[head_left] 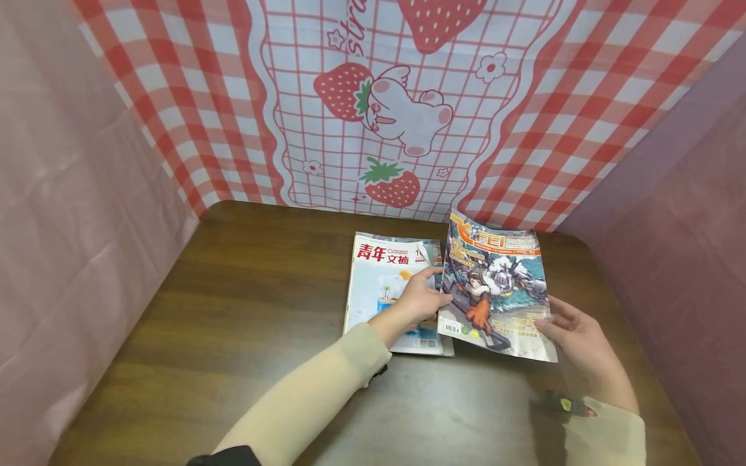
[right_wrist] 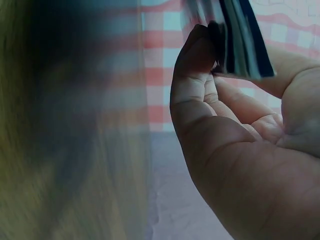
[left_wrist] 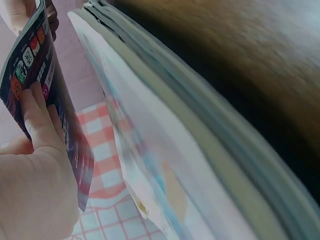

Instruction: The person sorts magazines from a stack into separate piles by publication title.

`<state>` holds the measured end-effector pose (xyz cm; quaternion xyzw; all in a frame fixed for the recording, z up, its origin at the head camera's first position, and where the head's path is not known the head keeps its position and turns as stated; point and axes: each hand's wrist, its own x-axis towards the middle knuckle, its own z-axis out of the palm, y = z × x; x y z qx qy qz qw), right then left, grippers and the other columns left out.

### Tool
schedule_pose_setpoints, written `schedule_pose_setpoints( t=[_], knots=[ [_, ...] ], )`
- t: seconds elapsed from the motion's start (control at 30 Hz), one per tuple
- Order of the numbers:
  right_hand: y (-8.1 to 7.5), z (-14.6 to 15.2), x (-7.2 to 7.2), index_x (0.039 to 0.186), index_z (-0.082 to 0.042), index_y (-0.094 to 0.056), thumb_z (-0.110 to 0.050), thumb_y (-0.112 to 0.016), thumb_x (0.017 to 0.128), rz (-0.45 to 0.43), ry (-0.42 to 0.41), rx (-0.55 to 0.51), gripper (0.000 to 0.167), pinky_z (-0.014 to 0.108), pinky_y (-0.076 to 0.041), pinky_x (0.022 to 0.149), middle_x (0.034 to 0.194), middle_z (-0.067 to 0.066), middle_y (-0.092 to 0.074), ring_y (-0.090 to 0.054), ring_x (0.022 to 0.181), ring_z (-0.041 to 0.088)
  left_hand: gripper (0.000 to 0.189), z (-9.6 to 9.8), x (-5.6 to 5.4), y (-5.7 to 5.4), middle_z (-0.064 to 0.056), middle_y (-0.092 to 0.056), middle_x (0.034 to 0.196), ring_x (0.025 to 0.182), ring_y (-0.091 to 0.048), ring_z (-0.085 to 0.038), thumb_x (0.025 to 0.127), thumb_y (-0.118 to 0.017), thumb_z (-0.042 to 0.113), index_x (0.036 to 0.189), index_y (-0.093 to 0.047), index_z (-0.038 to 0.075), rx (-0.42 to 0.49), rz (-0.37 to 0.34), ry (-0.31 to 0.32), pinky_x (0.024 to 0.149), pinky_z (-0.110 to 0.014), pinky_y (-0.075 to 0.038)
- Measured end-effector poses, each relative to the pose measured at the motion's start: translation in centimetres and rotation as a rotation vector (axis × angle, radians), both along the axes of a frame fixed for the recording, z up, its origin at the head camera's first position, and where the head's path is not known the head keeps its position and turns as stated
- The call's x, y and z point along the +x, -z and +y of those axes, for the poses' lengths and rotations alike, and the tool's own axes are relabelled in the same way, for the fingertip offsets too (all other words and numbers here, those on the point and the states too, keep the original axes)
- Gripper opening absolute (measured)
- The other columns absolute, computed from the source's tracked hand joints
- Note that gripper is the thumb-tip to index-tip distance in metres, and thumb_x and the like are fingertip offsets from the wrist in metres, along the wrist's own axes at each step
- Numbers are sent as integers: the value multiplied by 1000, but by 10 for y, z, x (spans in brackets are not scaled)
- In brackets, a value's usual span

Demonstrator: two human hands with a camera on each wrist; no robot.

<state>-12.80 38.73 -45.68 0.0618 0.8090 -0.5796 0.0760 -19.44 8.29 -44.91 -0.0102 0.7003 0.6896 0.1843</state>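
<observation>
A colourful magazine (head_left: 495, 291) with an orange title is held above the table, tilted, between both hands. My left hand (head_left: 418, 298) grips its left edge, thumb on the cover; in the left wrist view that hand's fingers (left_wrist: 37, 115) lie against the dark back cover. At the right edge, my right hand (head_left: 583, 333) pinches the magazine, thumb on the front; the right wrist view shows its page edges (right_wrist: 242, 40) between thumb and fingers. Under my left hand lies a stack of magazines, topped by a white one (head_left: 367, 291) with red lettering; its right part is partly hidden.
The brown wooden table (head_left: 233, 310) extends left and in front of the stack. Behind it hangs a red-and-white checked strawberry cloth (head_left: 350, 162). Pink cloth (head_left: 87, 194) borders the left side, and a mauve cloth (head_left: 670, 194) the right.
</observation>
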Motion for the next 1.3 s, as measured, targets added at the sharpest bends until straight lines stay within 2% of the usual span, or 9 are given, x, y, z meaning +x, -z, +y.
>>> schedule_pose_setpoints(
  t=[0.13,0.27,0.33,0.57,0.7,0.8,0.93,1.07,1.3],
  knots=[
    [-1,11,3,160,1,-19,-28,-67,101,-9,4,14,81,22,-53,78,112,-1,-68,-62,98,7,59,14,-1,-4,-9,-67,72,52,-55,-15,90,-71,-7,144,-57,15,-7,-18,-15,41,-25,-43],
    [-2,21,5,162,-3,-13,-17,-67,101,-60,51,-187,83,30,-58,76,111,0,-68,-66,94,15,60,28,-2,-6,-10,-66,73,54,-56,-15,89,-72,-9,142,-58,14,-6,-24,-20,44,-27,-47],
    [-2,25,6,162,-3,-10,-15,-66,101,-72,71,-216,84,33,-59,75,109,-1,-68,-69,92,17,59,35,-3,-5,-10,-66,74,55,-57,-15,89,-73,-8,142,-58,15,-14,-33,-13,45,-29,-50],
    [0,38,12,161,0,-12,-34,-64,102,-62,61,207,86,28,-56,71,110,-3,-67,-66,87,9,57,53,-2,0,-11,-64,78,52,-56,-18,91,-71,-9,141,-58,16,-2,-83,8,46,-33,-51],
    [1,46,15,161,1,-12,-32,-64,102,-70,97,173,85,30,-57,69,102,-13,-66,-67,84,12,57,64,-4,-1,-9,-62,86,54,-58,-18,88,-72,-11,138,-61,14,-2,-73,7,45,-32,-53],
    [1,50,16,161,0,-12,-30,-65,102,-66,127,139,85,30,-58,68,97,-19,-64,-68,82,12,57,73,-7,-2,-7,-62,92,49,-54,-16,86,-75,-9,136,-63,15,-62,-55,-1,44,-31,-51],
    [2,54,16,161,0,-11,-31,-63,103,-67,151,172,84,30,-58,70,112,2,-66,-67,83,11,56,85,-12,0,-7,-64,96,45,-51,-15,84,-79,-7,133,-65,16,-148,-43,-20,42,-31,-50],
    [5,56,15,160,3,-10,-30,-59,105,-82,169,209,81,30,-58,71,132,29,-54,-67,84,9,55,95,-14,6,-8,-64,93,46,-54,-16,82,-80,-8,129,-67,15,-184,-51,-36,44,-34,-54],
    [8,62,11,160,2,-9,-30,-54,106,-121,194,245,77,30,-57,69,141,42,-41,-65,84,10,52,105,-16,13,-8,-61,88,45,-51,-16,79,-81,-10,124,-70,13,-220,-45,-52,39,-29,-49]
  ],
)
